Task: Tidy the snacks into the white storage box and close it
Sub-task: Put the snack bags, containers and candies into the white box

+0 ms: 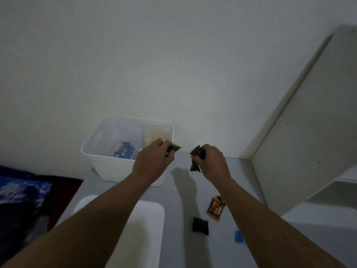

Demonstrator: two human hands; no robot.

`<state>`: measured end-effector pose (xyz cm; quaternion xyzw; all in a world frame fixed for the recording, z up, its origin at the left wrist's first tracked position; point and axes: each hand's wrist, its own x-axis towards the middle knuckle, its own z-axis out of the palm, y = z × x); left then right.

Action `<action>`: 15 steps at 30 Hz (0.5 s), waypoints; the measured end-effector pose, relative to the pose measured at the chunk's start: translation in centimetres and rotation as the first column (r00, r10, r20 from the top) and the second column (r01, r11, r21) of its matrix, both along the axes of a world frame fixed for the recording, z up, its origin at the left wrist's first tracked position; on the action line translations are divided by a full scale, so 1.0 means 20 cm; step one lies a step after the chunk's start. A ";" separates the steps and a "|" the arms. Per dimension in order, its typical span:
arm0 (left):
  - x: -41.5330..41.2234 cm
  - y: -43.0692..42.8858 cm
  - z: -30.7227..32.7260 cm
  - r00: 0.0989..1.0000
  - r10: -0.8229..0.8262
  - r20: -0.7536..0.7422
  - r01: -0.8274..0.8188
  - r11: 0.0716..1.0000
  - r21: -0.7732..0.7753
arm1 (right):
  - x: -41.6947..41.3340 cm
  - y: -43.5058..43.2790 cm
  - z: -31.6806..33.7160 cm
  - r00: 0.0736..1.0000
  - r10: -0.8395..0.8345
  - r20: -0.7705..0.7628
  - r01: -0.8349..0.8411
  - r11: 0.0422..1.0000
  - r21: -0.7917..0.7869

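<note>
The white storage box (90, 151) stands open at the far end of the grey table, against the wall. Inside it lie blue snack packets (123, 151) and a clear bag of pale snacks (156, 134). My left hand (152, 161) grips a black and green snack packet (173, 148) over the box's right front corner. To the right of the box, above the table, my right hand (214, 161) is closed on black snack packets (196, 159). The box's white lid (143, 229) lies flat near me, partly under my left forearm.
On the table near my right forearm lie a brown packet (215, 207), a small black packet (201, 225) and a blue packet (239, 236). A white shelf unit (309, 132) rises at the right. A dark blue patterned cloth (21, 192) lies left of the table.
</note>
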<state>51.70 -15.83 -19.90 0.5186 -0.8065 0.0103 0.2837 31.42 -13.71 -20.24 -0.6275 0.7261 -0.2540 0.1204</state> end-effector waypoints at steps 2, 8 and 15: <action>0.13 -0.08 0.09 0.994 0.099 -0.055 -0.098 0.995 0.028 | 0.14 -0.11 0.07 0.998 0.028 0.059 -0.025 0.999 -0.040; 0.43 -0.32 0.16 0.967 0.206 -0.153 -0.192 0.976 0.102 | 0.47 -0.34 0.13 0.988 0.130 0.079 -0.129 0.992 -0.011; 0.49 -0.44 0.09 0.966 0.182 -0.182 -0.145 0.969 0.199 | 0.57 -0.42 0.05 0.976 0.197 0.097 -0.210 0.967 0.142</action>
